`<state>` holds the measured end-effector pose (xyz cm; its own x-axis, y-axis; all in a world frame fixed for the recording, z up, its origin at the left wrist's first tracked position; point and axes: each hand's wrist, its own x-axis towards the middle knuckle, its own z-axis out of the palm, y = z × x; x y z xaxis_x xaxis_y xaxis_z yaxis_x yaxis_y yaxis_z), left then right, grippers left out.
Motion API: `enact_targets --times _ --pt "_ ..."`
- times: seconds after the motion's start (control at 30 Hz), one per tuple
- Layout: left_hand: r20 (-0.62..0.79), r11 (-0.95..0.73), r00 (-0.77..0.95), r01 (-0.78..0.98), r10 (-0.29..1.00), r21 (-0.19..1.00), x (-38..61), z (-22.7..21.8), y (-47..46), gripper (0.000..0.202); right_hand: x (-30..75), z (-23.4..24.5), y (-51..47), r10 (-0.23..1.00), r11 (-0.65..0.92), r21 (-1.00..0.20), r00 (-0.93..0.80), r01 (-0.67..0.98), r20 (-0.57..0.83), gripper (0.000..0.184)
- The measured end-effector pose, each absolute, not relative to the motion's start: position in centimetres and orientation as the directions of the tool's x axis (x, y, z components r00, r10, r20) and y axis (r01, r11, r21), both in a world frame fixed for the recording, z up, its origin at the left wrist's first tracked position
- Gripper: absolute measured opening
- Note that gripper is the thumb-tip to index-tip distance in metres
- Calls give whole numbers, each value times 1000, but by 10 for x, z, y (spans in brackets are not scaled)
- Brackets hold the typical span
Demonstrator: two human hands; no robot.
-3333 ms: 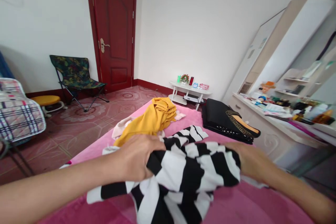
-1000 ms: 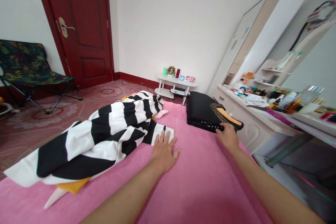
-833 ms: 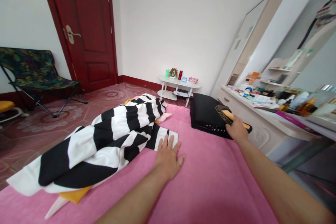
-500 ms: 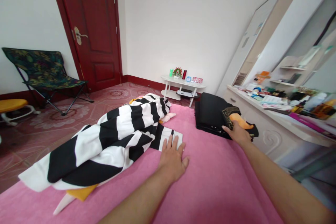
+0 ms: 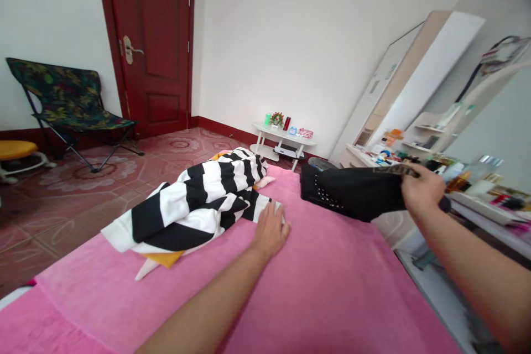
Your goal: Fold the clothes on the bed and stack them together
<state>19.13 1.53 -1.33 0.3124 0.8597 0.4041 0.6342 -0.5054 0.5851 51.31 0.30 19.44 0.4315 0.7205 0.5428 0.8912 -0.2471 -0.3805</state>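
The right hand (image 5: 422, 188), at the right of the frame, is closing its fingers firmly around the trimmed edge of a black garment (image 5: 352, 191) and is holding that edge up above the bed. The left hand (image 5: 271, 228), near the middle, is lying palm down with its fingers extended and a little spread; it is gripping nothing, its fingertips just touching the pale end of a striped garment (image 5: 199, 193). The black garment is occupying the right centre of the frame, with its long axis running roughly crosswise: one end is hanging from the right hand, while the studded end is resting on the pink cover (image 5: 323, 287) farther left. From the right hand it is therefore stretching leftward, and from the left hand it is lying toward the upper right, well apart; the right hand, touching it, is clearly the nearer. The striped garment is slanting from the centre toward the lower left, with a corner of yellow cloth (image 5: 166, 259) and a pale strip (image 5: 147, 269) poking out beneath it. Beyond the bed, a white stand (image 5: 286, 138) is standing against the wall, and a camouflage chair (image 5: 62, 94) is sitting at the left before a red door (image 5: 153, 38).
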Motion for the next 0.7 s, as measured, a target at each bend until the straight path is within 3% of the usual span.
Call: enact_targets --times 0.03,0.1,0.2,0.27,0.33,0.37,0.5,0.57,0.63,0.7 --pt "438 -522 294 586 850 620 189 -11 13 52 487 211 0 614 -128 -354 354 926 705 45" --pt "521 -565 235 464 821 682 181 -4 6 51 428 231 -13 573 147 -248 122 958 810 40" --pt "609 -614 108 262 786 745 155 11 -9 50 347 231 -52 666 498 -196 -227 845 711 32" --pt "608 -608 44 130 793 784 129 24 -21 48 314 218 -87 765 619 -310 -463 721 448 34" --pt "574 -574 12 42 819 818 96 38 -35 46 303 202 -119 792 608 -446 -538 657 288 36" --pt "563 -563 8 39 827 826 80 45 -41 45 306 194 -130 810 581 -483 -519 655 271 34" --pt "604 -598 84 301 792 742 27 61 -61 36 355 153 -136 890 405 -524 -192 749 414 22" --pt "615 -633 203 435 762 640 15 59 -66 31 383 124 -124 927 240 -567 -12 788 376 24" --pt "587 -654 319 531 744 539 12 50 -68 31 403 93 -114 946 126 -547 66 828 318 31" --pt "542 -642 376 603 752 473 15 39 -68 43 414 64 -110 967 75 -460 48 885 249 51"
